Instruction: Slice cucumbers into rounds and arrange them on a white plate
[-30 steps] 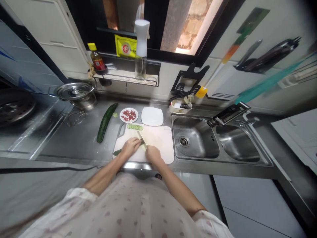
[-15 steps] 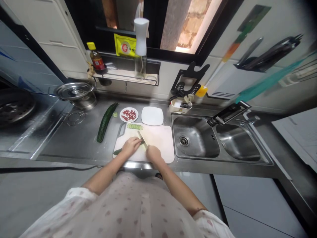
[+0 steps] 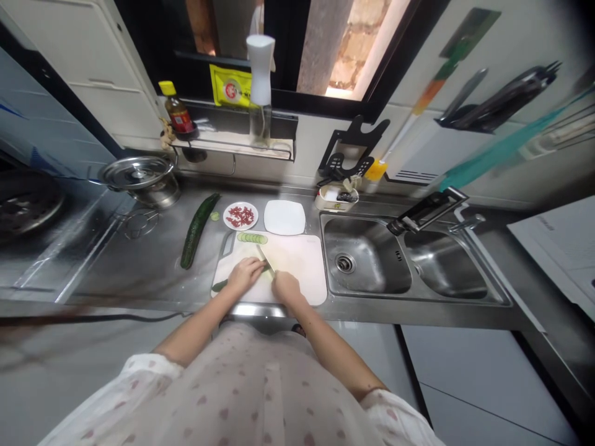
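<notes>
On the white cutting board, my left hand is closed over a cucumber, whose dark green end shows left of the wrist. My right hand grips a knife by its handle, which the fingers hide. The blade slants up and left, right beside my left fingertips and the cucumber's cut end. A row of overlapping cucumber slices lies along the board's far edge. Left of the board rests a whole cucumber, with a small cut piece near it.
Behind the board stand a plate of chopped red pieces and a white square plate. A double sink is to the right. At the back left sits a lidded steel pot. A shelf with bottles hangs above.
The whole view has shifted slightly left. Both hands, the knife and the cucumber keep nearly the same places on the board.
</notes>
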The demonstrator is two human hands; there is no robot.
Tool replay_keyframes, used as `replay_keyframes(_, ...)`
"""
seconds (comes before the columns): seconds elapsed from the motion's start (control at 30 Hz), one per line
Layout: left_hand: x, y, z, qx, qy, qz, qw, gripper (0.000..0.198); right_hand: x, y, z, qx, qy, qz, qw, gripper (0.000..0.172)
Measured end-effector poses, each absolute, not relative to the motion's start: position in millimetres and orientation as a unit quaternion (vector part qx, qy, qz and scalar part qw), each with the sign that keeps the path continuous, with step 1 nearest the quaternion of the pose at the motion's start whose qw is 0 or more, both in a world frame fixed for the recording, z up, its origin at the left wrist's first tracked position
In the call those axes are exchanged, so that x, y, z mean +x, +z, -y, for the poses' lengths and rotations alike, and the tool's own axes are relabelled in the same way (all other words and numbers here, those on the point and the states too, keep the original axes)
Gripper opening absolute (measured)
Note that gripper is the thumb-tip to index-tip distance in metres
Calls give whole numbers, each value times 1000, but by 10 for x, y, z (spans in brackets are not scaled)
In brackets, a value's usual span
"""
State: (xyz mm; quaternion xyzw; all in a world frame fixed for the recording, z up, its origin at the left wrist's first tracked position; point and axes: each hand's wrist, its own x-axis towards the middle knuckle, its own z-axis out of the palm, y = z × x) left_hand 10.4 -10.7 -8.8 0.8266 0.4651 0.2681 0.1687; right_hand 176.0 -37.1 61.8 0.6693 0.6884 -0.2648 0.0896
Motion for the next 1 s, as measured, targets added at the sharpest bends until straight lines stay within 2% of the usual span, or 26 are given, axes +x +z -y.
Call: replay_keyframes(1.0,105,-113,103,823,266,-471,172,25,1756,546,368,666,-252,-696,93,31)
